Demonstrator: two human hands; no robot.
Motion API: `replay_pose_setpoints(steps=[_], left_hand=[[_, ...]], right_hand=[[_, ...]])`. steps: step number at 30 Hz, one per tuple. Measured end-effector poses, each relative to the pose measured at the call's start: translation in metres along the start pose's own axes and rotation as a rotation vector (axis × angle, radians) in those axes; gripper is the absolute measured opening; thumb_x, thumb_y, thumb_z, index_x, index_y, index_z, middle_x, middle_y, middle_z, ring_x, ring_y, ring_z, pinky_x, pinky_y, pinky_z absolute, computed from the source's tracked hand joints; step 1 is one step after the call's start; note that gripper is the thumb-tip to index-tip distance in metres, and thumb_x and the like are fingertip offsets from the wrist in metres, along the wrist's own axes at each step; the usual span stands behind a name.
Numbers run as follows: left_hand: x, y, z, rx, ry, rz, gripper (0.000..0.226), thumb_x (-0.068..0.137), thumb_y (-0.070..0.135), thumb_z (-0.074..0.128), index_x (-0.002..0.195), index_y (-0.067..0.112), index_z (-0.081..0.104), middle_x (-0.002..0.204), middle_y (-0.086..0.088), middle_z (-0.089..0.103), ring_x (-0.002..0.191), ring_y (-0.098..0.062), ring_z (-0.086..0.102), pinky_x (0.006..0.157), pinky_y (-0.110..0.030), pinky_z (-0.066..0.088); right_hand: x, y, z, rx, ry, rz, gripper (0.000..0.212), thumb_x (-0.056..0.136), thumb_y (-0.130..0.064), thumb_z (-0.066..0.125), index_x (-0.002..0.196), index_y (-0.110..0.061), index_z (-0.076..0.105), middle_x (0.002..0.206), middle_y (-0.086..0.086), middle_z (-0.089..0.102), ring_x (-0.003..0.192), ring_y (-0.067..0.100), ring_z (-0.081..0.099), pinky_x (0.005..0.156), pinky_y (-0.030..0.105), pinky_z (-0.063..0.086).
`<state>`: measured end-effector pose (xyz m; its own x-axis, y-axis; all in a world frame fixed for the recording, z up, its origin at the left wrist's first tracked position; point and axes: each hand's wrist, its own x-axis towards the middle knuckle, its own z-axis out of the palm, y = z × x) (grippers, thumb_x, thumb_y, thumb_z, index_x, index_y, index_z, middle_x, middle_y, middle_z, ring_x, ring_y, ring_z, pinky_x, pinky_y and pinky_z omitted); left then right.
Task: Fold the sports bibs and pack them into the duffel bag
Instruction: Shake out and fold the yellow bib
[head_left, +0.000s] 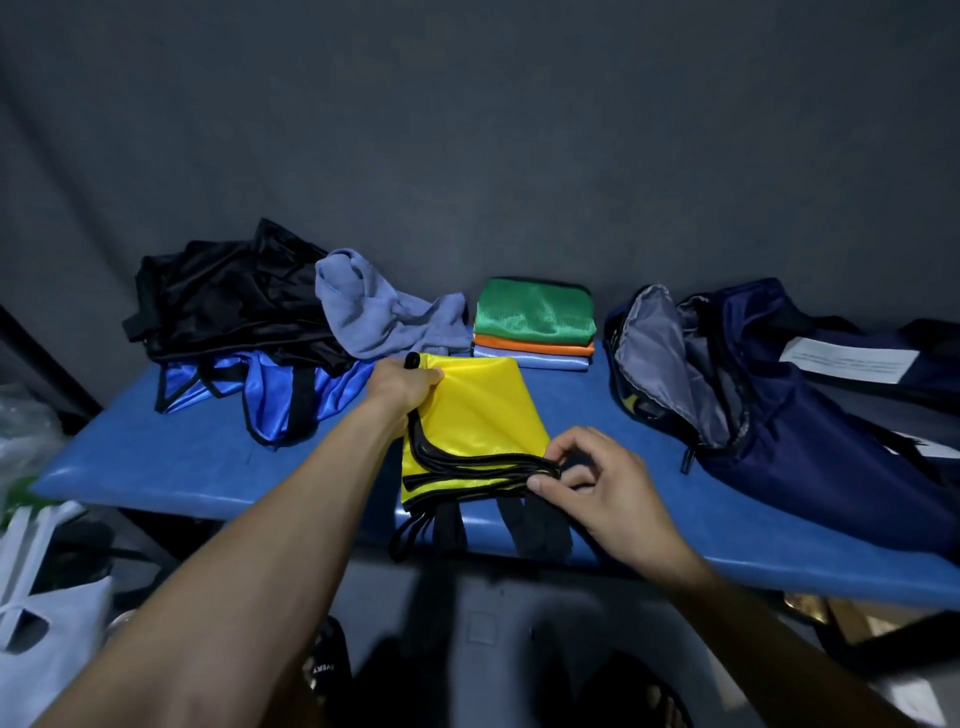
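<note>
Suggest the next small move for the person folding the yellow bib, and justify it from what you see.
Probably fold the near edge away, toward the far edge. The right hand pinches the black trim at the yellow bib's near edge, the left hand grips its far corner, and black straps hang over the table edge.

The yellow bib (475, 410) is glossy mesh cloth with matt black trim; the bench (171, 457) looks like smooth blue vinyl; the duffel bag (795, 415) is navy nylon.

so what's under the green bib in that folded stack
Under the green bib lies a folded orange bib, then a light blue bib on the blue table. Only their front edges show; anything between them is covered.
</note>
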<state>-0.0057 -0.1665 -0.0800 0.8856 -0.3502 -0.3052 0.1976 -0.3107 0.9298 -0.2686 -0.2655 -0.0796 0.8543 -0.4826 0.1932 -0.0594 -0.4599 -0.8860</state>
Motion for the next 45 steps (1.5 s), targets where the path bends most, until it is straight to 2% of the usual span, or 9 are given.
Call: replay_pose_setpoints(steps=[3, 12, 16, 21, 25, 28, 31, 36, 45], left_hand=[[-0.001, 0.000, 0.000, -0.022, -0.005, -0.021, 0.016, 0.089, 0.017, 0.077, 0.087, 0.009, 0.063, 0.105, -0.019, 0.070, 0.096, -0.036, 0.068, 0.088, -0.048, 0.058], [-0.003, 0.003, -0.003, 0.018, -0.071, -0.004, 0.016, 0.092, 0.019, 0.074, 0.092, 0.010, 0.060, 0.099, -0.021, 0.069, 0.102, -0.043, 0.068, 0.089, -0.054, 0.057], [-0.011, 0.013, -0.007, 0.410, -0.087, 0.188, 0.026, 0.095, 0.029, 0.067, 0.090, 0.011, 0.049, 0.080, -0.005, 0.049, 0.075, -0.024, 0.053, 0.064, -0.035, 0.043], [-0.036, 0.029, -0.013, 0.923, -0.007, 0.530, 0.048, 0.094, 0.031, 0.063, 0.136, 0.011, 0.048, 0.138, -0.013, 0.045, 0.127, -0.037, 0.041, 0.100, -0.049, 0.043], [-0.073, 0.030, -0.005, 0.763, -0.282, 0.824, 0.026, 0.097, 0.030, 0.063, 0.121, 0.020, 0.066, 0.123, -0.001, 0.063, 0.111, -0.020, 0.058, 0.096, -0.039, 0.048], [-0.094, 0.014, 0.006, 0.805, -0.564, 0.819, 0.038, 0.101, 0.048, 0.052, 0.128, 0.025, 0.064, 0.132, 0.004, 0.060, 0.125, -0.015, 0.052, 0.110, -0.032, 0.038], [-0.098, -0.006, 0.007, 0.982, -0.701, 0.707, 0.049, 0.105, 0.057, 0.033, 0.149, 0.040, 0.044, 0.159, 0.012, 0.035, 0.150, -0.011, 0.020, 0.125, -0.036, 0.010], [-0.097, -0.013, 0.002, 1.023, -0.764, 0.633, 0.054, 0.102, 0.066, 0.013, 0.153, 0.055, 0.027, 0.167, 0.021, 0.012, 0.154, -0.002, -0.006, 0.126, -0.043, -0.010], [-0.098, -0.020, 0.002, 1.128, -0.763, 0.695, 0.053, 0.103, 0.063, 0.009, 0.155, 0.054, 0.020, 0.168, 0.019, 0.001, 0.153, -0.005, -0.016, 0.122, -0.041, -0.019]], right_hand=[[-0.002, 0.002, 0.002, -0.080, 0.133, -0.073, 0.025, 0.085, -0.013, 0.081, 0.078, -0.019, 0.058, 0.078, -0.004, 0.052, 0.052, 0.007, 0.043, 0.055, 0.017, 0.037], [-0.007, 0.007, -0.003, -0.200, 0.055, -0.092, 0.027, 0.088, -0.001, 0.069, 0.087, -0.026, 0.062, 0.090, -0.007, 0.053, 0.058, 0.017, 0.053, 0.060, 0.019, 0.041], [-0.015, -0.003, -0.010, -0.426, -0.042, -0.113, 0.024, 0.086, -0.011, 0.059, 0.100, -0.030, 0.054, 0.098, -0.014, 0.046, 0.072, 0.013, 0.055, 0.068, 0.028, 0.046], [-0.026, -0.019, -0.014, -0.712, -0.155, -0.159, 0.026, 0.084, -0.046, 0.048, 0.107, -0.034, 0.046, 0.103, -0.015, 0.040, 0.070, 0.013, 0.049, 0.061, 0.040, 0.044], [-0.033, -0.023, -0.006, -0.891, -0.153, -0.302, 0.037, 0.075, -0.052, 0.059, 0.104, -0.030, 0.052, 0.100, -0.013, 0.044, 0.086, 0.015, 0.050, 0.066, 0.031, 0.037], [-0.034, -0.017, 0.005, -1.005, -0.071, -0.360, 0.038, 0.079, -0.055, 0.069, 0.098, -0.026, 0.056, 0.094, -0.006, 0.050, 0.079, 0.020, 0.050, 0.063, 0.036, 0.043], [-0.033, -0.016, 0.008, -0.975, 0.020, -0.428, 0.028, 0.078, -0.027, 0.082, 0.090, -0.019, 0.058, 0.085, -0.001, 0.052, 0.067, 0.026, 0.055, 0.052, 0.035, 0.040], [-0.028, -0.025, -0.020, -0.897, -0.031, -0.580, 0.012, 0.092, -0.020, 0.052, 0.097, -0.020, 0.063, 0.086, -0.004, 0.051, 0.064, 0.023, 0.049, 0.053, 0.030, 0.032], [-0.030, -0.007, -0.035, -1.025, -0.320, -0.603, 0.016, 0.083, -0.015, 0.066, 0.096, -0.024, 0.064, 0.108, -0.007, 0.065, 0.085, 0.020, 0.062, 0.065, 0.031, 0.047]])
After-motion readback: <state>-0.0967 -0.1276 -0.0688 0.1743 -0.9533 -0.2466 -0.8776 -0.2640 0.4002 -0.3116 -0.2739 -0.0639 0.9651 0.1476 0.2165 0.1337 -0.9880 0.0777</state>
